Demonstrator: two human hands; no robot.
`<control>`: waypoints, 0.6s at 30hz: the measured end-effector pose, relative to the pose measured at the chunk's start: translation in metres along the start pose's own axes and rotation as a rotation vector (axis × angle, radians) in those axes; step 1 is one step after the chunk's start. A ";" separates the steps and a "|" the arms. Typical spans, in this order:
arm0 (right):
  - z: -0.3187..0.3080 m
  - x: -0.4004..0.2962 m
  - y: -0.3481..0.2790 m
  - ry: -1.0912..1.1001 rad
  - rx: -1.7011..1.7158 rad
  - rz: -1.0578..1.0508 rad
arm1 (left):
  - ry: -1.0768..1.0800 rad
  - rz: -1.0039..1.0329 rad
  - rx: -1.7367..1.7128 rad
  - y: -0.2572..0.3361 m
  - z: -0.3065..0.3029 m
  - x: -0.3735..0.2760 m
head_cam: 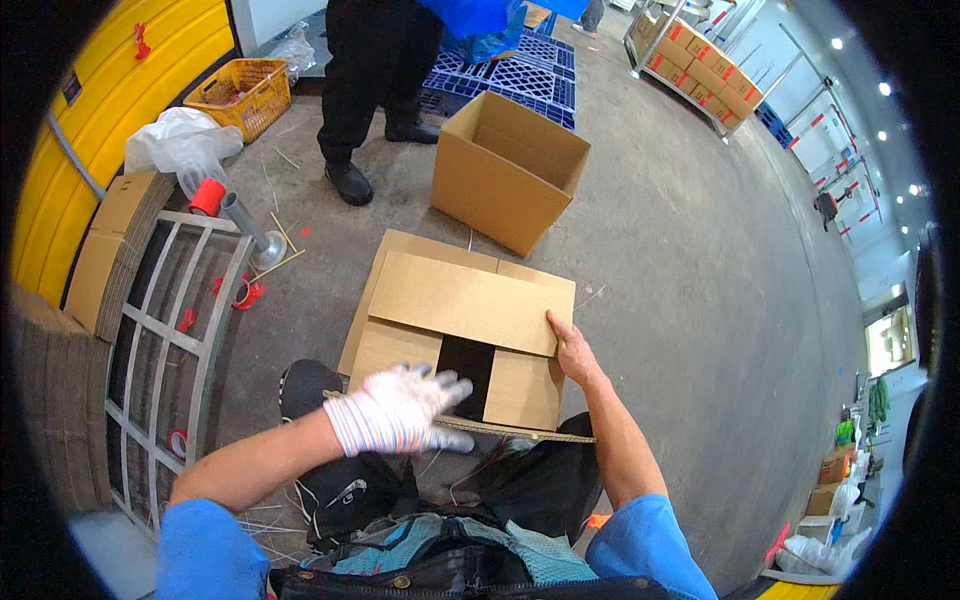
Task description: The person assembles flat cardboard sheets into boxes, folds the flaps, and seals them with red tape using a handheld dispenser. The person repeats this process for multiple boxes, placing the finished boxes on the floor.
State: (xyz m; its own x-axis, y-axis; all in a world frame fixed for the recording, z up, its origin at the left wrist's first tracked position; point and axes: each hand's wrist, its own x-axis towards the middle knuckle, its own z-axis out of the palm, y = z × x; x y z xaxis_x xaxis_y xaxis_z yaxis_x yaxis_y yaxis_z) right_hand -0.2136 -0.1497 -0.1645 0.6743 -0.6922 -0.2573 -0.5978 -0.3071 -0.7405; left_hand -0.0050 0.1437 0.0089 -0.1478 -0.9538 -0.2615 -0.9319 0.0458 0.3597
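Observation:
A cardboard box (450, 292) is in front of me between my knees, at the lower middle of the view. Its far flap and two side flaps lie folded inward, with a dark gap left between the side flaps. My right hand (576, 352) is bare and holds the box at its right edge, thumb on top of the far flap. Over the left side flap is my left hand (409, 409), in a white striped glove, blurred, fingers spread and holding nothing. Whether it touches the cardboard I cannot tell. Beyond stands a second cardboard box (499, 176), open at the top.
Another person (367, 75) in dark trousers stands past the boxes, beside blue plastic pallets (525, 67). At left are a metal frame (161, 322), flattened cartons (120, 240), a tape roll (207, 197) and a yellow basket (247, 105). A cart of taped cartons (694, 67) stands far right.

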 end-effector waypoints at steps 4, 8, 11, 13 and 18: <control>-0.022 -0.004 -0.036 -0.072 -0.108 0.081 | -0.188 -0.041 -0.187 0.002 0.007 0.020; -0.032 -0.013 -0.063 -0.229 -0.025 0.367 | 0.008 -0.043 -0.128 -0.030 0.015 0.067; -0.031 -0.018 -0.066 -0.143 -0.036 0.234 | 0.225 -0.046 -0.028 -0.053 0.031 0.082; -0.029 -0.020 -0.065 -0.070 -0.037 0.009 | 0.320 0.041 0.036 -0.059 0.047 0.083; -0.039 -0.021 -0.075 -0.215 0.160 0.459 | 0.289 0.101 0.203 -0.059 0.069 0.093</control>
State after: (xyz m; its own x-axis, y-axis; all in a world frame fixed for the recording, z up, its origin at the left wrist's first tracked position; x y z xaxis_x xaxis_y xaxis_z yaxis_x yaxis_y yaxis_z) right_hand -0.1996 -0.1376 -0.0794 0.4427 -0.5771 -0.6863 -0.7898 0.1113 -0.6031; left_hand 0.0138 0.0729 -0.0987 -0.1695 -0.9847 0.0400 -0.9686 0.1740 0.1778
